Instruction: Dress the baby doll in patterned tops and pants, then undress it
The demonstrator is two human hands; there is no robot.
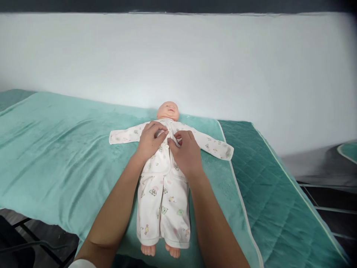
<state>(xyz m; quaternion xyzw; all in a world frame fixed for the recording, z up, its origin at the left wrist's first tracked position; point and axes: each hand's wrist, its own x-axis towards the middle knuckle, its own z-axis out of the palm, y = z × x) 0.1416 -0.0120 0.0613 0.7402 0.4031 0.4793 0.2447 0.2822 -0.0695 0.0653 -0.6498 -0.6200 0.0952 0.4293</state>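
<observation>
A baby doll lies on its back on a light green blanket, its head toward the wall. It wears a white long-sleeved shirt and matching trousers, both printed with small animals. My left hand rests on the chest, thumb and fingers closed on the shirt's front edge. Opposite it, my right hand pinches the other side of the opening. A pale button shows just below my fingertips. Whatever lies directly under the fingertips is hidden. Both sleeves stretch out sideways, and the bare feet stick out of the trouser legs.
Under the blanket's right edge lies a darker green quilted cover. A white wall rises behind the bed. Dark metal bars show at the lower left, and a dark floor is visible at the right.
</observation>
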